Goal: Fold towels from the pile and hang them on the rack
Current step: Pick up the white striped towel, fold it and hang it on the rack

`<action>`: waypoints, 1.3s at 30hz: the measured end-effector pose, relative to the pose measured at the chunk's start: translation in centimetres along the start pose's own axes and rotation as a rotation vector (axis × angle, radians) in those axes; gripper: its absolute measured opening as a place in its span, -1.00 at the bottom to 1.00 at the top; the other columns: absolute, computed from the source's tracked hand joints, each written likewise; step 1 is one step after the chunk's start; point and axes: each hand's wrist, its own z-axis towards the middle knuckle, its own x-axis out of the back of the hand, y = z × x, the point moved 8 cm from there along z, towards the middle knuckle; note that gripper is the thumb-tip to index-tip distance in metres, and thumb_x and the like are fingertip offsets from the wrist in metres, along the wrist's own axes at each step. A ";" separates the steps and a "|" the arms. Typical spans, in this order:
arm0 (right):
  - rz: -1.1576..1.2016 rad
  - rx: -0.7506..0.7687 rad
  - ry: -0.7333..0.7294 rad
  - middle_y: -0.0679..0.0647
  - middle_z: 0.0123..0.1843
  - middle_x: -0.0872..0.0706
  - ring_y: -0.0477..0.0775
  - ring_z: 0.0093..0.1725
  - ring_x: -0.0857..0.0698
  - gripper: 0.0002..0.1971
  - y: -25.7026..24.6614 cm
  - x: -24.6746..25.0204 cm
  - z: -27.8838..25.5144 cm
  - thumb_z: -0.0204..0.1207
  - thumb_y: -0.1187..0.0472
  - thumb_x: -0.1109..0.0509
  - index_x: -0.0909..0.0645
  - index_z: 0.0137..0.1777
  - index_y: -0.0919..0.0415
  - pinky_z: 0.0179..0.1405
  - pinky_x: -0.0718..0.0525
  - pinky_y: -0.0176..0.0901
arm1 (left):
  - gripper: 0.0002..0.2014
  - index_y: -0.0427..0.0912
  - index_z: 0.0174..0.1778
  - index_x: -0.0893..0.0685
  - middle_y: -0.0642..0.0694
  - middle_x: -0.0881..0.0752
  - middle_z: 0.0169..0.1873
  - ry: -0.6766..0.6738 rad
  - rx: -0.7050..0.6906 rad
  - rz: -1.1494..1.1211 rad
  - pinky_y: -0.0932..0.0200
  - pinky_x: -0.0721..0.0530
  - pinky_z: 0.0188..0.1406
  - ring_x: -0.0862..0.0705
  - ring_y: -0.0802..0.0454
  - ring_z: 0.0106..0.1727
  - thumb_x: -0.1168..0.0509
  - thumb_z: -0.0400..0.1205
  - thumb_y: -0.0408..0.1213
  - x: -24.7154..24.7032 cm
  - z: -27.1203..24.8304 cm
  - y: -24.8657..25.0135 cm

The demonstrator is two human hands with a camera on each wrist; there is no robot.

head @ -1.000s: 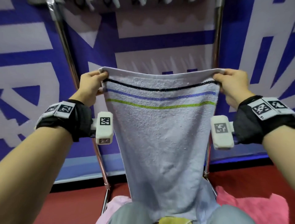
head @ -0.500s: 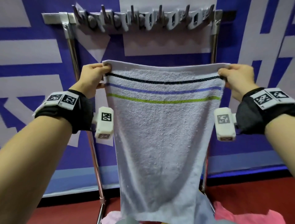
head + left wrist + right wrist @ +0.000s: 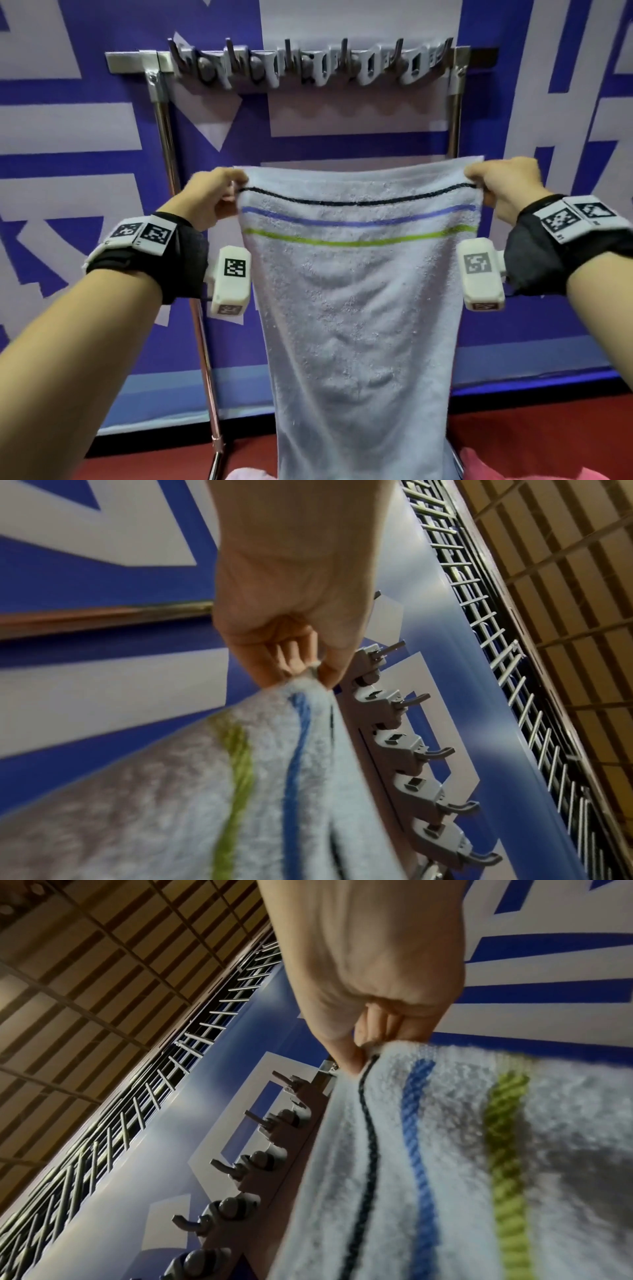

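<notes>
Wall point(image 3: 85, 130): blue and white, behind everything. Rack point(image 3: 164, 137): steel frame against the wall, a row of grey clips point(image 3: 308, 66) along the top bar, all bare; nothing hung yet. Towel point(image 3: 359, 308): pale blue, black, blue and green stripes near the top edge, held up flat in front of the rack and below the clips, apparently doubled, lower end out of sight. Pile point(image 3: 493, 469): pink cloth at the rack's foot, more to fold. Left hand point(image 3: 212, 195): pinching the towel's top left corner. Right hand point(image 3: 503, 185): pinching the top right corner. Remaining, by my reckoning: raise, hang, repeat.
</notes>
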 end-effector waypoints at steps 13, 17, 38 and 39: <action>-0.270 -0.032 -0.214 0.15 -0.44 -0.45 0.11 -0.34 -0.52 -0.77 4.5 -8.2 -4.4 0.34 0.45 -0.34 -0.43 -0.47 0.25 -0.34 -0.62 0.00 | -0.76 -0.37 -0.39 -0.53 -0.13 -0.56 -0.64 -0.267 0.122 0.055 0.21 -0.73 -0.49 -0.59 0.04 -0.62 -0.12 0.58 -0.60 -14.2 -4.1 -4.3; -0.364 0.128 -0.313 0.06 -0.57 -0.44 0.10 -0.36 -0.54 -0.64 4.5 -10.4 -6.5 0.42 0.35 -0.33 -0.46 -0.61 0.21 -0.27 -0.65 0.08 | -0.76 -0.38 -0.38 -0.56 -0.19 -0.55 -0.50 -0.326 0.062 0.134 0.20 -0.75 -0.41 -0.61 0.00 -0.49 -0.16 0.61 -0.55 -16.8 -5.7 -4.4; -0.494 0.391 -0.388 0.09 -0.64 -0.44 0.05 -0.57 -0.42 -0.69 3.1 -10.4 -9.7 0.44 0.28 -0.36 -0.64 -0.50 0.41 -0.49 -0.44 -0.20 | -0.50 -0.36 -0.08 -0.54 -0.28 -0.51 -0.12 -0.774 0.290 0.053 -0.16 -0.49 0.16 -0.48 -0.14 -0.05 0.21 0.58 -0.08 -18.8 -7.7 -4.8; -0.499 0.400 -0.379 0.11 -0.63 -0.45 0.04 -0.59 -0.40 -0.72 2.9 -10.5 -9.8 0.44 0.29 -0.37 -0.66 -0.45 0.44 -0.51 -0.44 -0.20 | -0.49 -0.33 0.00 -0.50 -0.29 -0.46 -0.04 -0.794 0.286 0.079 -0.22 -0.44 0.20 -0.43 -0.15 0.04 0.23 0.59 -0.04 -18.8 -7.8 -4.7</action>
